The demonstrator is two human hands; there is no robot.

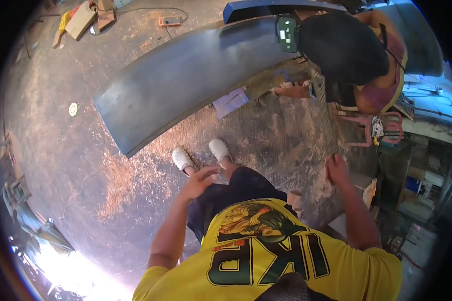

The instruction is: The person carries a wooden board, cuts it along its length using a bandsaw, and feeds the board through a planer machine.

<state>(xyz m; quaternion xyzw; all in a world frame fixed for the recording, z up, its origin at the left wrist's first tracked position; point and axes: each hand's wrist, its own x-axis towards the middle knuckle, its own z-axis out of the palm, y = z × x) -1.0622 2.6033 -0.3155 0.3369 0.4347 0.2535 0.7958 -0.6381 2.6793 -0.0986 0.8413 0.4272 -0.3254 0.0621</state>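
My left hand (pixel 200 182) hangs beside my dark shorts, fingers extended and holding nothing. Off to the right, my right hand (pixel 338 169) has its fingers curled round the near end of a long, narrow metal bar (pixel 328 118). The far end of that bar reaches toward a co-worker (pixel 381 93), who bends over with a dark cover on the head. One hand of the co-worker (pixel 294 91) is close to the bar's far end. In front of me a large curved metal sheet (pixel 186 75) spans the workspace above the floor.
A blue-purple flat piece (pixel 231 102) shows under the sheet's edge. A pink plastic chair (pixel 359 120) stands at the right. Wood pieces (pixel 82 20) and an orange tool (pixel 171 21) with a cable lie at the back. Metal parts (pixel 40 226) and bright light are at the left.
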